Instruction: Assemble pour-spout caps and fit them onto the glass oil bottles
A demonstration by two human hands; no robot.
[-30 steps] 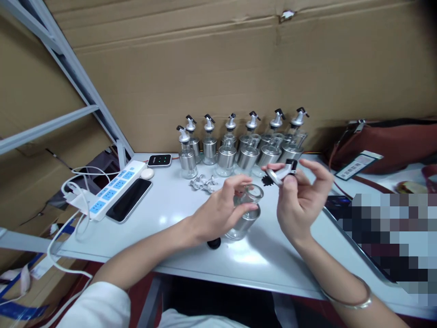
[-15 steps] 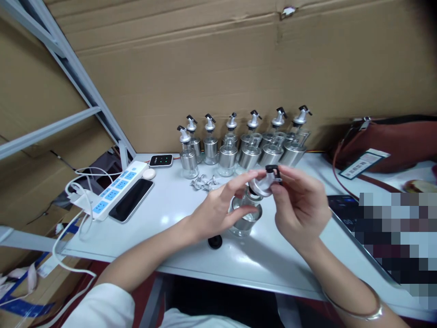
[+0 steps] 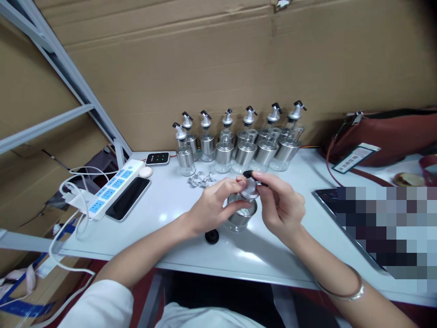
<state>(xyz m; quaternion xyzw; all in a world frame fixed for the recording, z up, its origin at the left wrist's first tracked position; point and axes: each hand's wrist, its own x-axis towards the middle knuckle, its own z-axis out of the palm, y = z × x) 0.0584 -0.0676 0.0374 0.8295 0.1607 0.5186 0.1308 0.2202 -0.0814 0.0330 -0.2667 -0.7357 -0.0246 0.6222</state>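
Note:
A glass oil bottle (image 3: 241,223) with a steel sleeve stands on the table in front of me. My left hand (image 3: 213,204) is closed about its neck, thumb and fingers curled round just below the pourer. In the fingertips of my right hand (image 3: 282,200) is a silver pour spout (image 3: 250,189) with a black flip lid, sitting upright over the bottle's mouth. My fingers partly hide the joint between spout and neck. A round black cap (image 3: 212,236) lies on the table below my left hand.
Several similar bottles (image 3: 246,155) with spouts stand at the back, with crumpled clear pieces (image 3: 200,179) before them. At left are a power strip (image 3: 116,189), a phone (image 3: 128,198) and a small device (image 3: 157,158). A brown bag (image 3: 392,136) and a tablet (image 3: 329,196) lie to the right.
The spout has gone from tilted, off to the right of the neck, to upright over it. My right hand has moved left with it. The view has shifted slightly.

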